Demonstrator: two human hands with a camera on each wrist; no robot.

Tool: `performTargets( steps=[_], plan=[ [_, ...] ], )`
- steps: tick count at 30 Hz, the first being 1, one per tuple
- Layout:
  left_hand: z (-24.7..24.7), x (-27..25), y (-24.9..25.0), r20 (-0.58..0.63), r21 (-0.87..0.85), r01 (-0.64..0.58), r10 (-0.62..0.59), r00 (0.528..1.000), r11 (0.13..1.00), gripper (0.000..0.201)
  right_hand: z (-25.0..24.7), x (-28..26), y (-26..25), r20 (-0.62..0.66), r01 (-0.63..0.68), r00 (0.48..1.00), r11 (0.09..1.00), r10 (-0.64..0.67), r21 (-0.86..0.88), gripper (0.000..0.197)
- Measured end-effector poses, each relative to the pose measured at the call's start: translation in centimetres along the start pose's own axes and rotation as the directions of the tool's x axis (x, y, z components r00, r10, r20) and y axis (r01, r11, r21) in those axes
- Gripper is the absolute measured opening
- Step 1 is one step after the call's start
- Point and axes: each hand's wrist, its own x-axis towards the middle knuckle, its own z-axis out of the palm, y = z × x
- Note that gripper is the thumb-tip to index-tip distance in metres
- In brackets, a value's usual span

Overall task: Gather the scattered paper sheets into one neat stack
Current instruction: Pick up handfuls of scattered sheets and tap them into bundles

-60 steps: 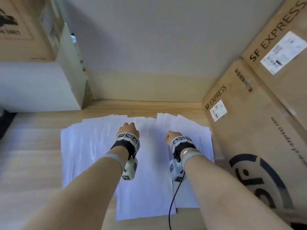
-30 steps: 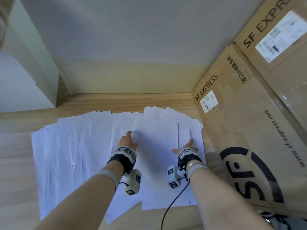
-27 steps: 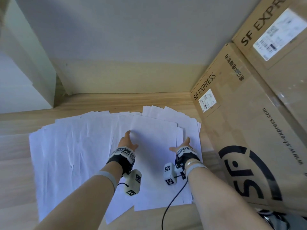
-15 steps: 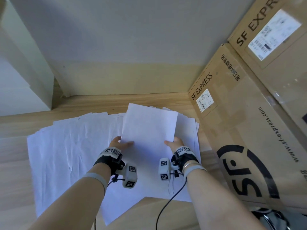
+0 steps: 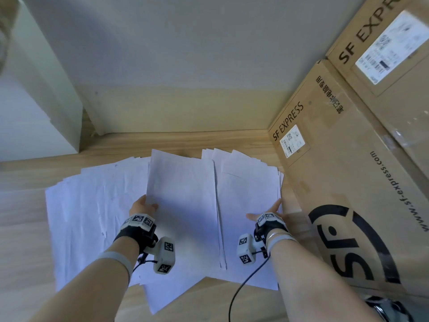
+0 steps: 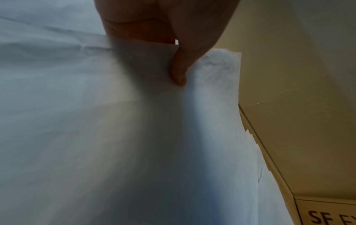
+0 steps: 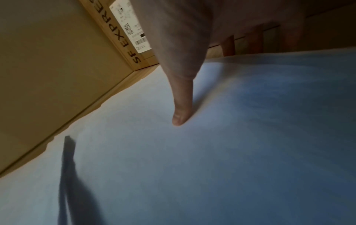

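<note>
left fingers (image 6: 178, 71) round held sheet (image 5: 183, 194), long axis toward wall (image 5: 185, 66)

Light wood floor (image 5: 21, 240) running to a pale skirting board (image 5: 181, 112) under a grey wall (image 5: 185, 43). White cabinet (image 5: 34, 108) standing at left. Two SF EXPRESS cardboard boxes (image 5: 348, 182) leaning stacked at right. Soft daylight falling, slight blue cast.
</note>
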Motion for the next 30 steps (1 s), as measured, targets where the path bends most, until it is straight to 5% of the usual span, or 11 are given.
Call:
performTargets(
  steps=[3, 6, 7, 12, 18, 25, 30],
  plan=[
    [0.0, -0.1, -0.2, 0.005, 0.006, 0.003, -0.003, 1.000, 1.000, 0.042, -0.3, 0.1, 0.4, -0.065, 0.141, 0.989, 0.975, -0.132, 0.170, 0.094],
    [0.0, 0.0, -0.3, 0.000, 0.041, -0.002, 0.002, 1.000, 0.999, 0.039, -1.9, -0.7, 0.2, -0.078, 0.178, 0.982, 0.981, -0.172, 0.072, 0.025],
    [-0.1, 0.0, -0.3, -0.002, 0.051, -0.003, 0.003, 1.000, 0.999, 0.039, -2.3, -0.8, 0.1, -0.073, 0.182, 0.981, 0.982, -0.179, 0.041, 0.019],
    [-0.7, 0.2, -0.9, -0.027, 0.071, 0.000, 0.002, 1.000, 0.997, 0.039, -4.0, -1.3, -0.1, -0.125, 0.326, 0.945, 0.913, -0.303, 0.244, 0.030],
    [-1.3, 0.0, -1.4, -0.052, 0.071, 0.020, -0.016, 0.998, 0.997, 0.035, -6.5, -2.5, -1.3, -0.267, 0.366, 0.923, 0.840, -0.276, 0.401, 0.034],
    [-1.6, 0.1, -1.9, -0.041, 0.068, 0.018, -0.015, 0.999, 0.998, 0.036, -3.2, -3.4, -4.2, -0.239, 0.448, 0.894, 0.762, -0.379, 0.468, 0.032],
    [-2.6, 0.3, -2.3, -0.047, 0.036, 0.031, -0.030, 0.998, 0.999, 0.038, -1.9, -3.9, -5.5, -0.305, 0.406, 0.912, 0.712, -0.275, 0.573, 0.032]
  ],
)
